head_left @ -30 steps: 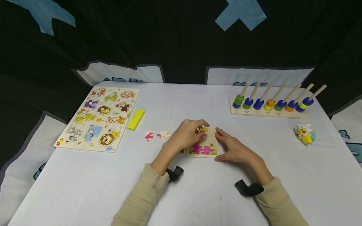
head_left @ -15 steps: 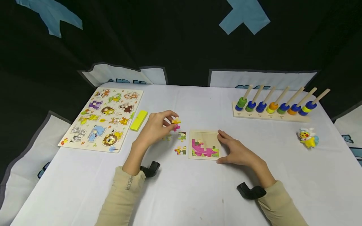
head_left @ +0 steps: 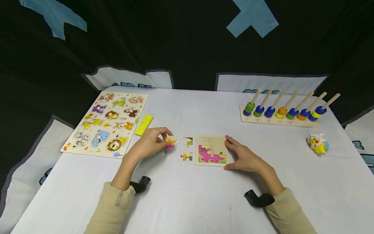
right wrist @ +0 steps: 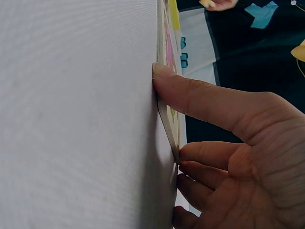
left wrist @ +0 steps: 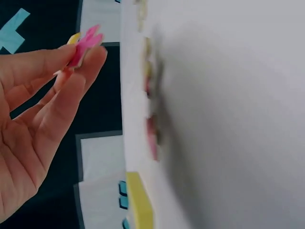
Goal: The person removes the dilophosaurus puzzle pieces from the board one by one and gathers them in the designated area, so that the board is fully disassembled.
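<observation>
My left hand [head_left: 149,143] pinches a pink-and-yellow jigsaw piece [head_left: 170,141] between thumb and fingers, left of a small wooden puzzle tray. In the left wrist view the piece [left wrist: 86,45] shows its pink knobbed edge above the fingertips. The square puzzle tray [head_left: 217,143] has joined pink pieces [head_left: 211,158] along its bottom and lower left; bare wood fills the rest. My right hand [head_left: 243,154] holds the tray's right side, thumb at the near corner, fingers along the edge. Two loose pieces, one upper [head_left: 188,141] and one lower [head_left: 187,156], lie between the hands.
A large animal peg puzzle board [head_left: 105,125] lies at the left, with a yellow block [head_left: 144,125] beside it. A wooden bead-peg counter [head_left: 280,118] stands at the back right. A small yellow toy figure [head_left: 317,144] is at the far right.
My left hand has carried the pink-and-yellow piece left, away from over the tray, and lowered it beside the loose pieces. My right hand has stayed at the tray's right edge.
</observation>
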The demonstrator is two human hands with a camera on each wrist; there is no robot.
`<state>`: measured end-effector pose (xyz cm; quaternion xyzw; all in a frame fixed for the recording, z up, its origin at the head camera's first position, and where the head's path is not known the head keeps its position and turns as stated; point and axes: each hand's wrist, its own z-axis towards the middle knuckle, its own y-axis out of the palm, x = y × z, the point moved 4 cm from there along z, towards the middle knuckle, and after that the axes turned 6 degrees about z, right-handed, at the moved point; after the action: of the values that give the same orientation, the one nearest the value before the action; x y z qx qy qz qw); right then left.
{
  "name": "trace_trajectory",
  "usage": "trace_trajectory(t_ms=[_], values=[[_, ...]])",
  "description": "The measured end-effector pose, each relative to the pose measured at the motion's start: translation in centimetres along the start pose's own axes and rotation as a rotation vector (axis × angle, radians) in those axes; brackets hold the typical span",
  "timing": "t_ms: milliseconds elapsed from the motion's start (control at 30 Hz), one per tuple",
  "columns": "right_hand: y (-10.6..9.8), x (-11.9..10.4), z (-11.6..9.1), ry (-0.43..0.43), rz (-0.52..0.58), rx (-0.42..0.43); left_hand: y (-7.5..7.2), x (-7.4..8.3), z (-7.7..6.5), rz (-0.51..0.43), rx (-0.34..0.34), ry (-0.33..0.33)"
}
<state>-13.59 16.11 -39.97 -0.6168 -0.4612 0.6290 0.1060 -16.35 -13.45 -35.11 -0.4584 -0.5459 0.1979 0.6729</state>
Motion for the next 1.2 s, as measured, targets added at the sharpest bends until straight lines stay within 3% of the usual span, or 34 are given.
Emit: trace_trajectory(t_ms=[200,300,633,1200], values=[[-0.2,0.1,-0.1,0.008,0.002,-0.002,2.3,-1.0,-0.8,-0.192,-0.196,-0.052],[-0.2,0.1,-0.1,0.000,0.002,0.000,2.9,-1.1,-0.8,-0.190,-0.233,-0.036],[-0.2,-0.3,0.3,-0.010,-0.006,0.003,2.2,-1.2,-0.7,0.070,-0.191,-0.007],[0.1,-0.1,0.0,-0.014,0.002,-0.004,2.9,-0.6,-1.0,0.166,-0.112,-0.045]])
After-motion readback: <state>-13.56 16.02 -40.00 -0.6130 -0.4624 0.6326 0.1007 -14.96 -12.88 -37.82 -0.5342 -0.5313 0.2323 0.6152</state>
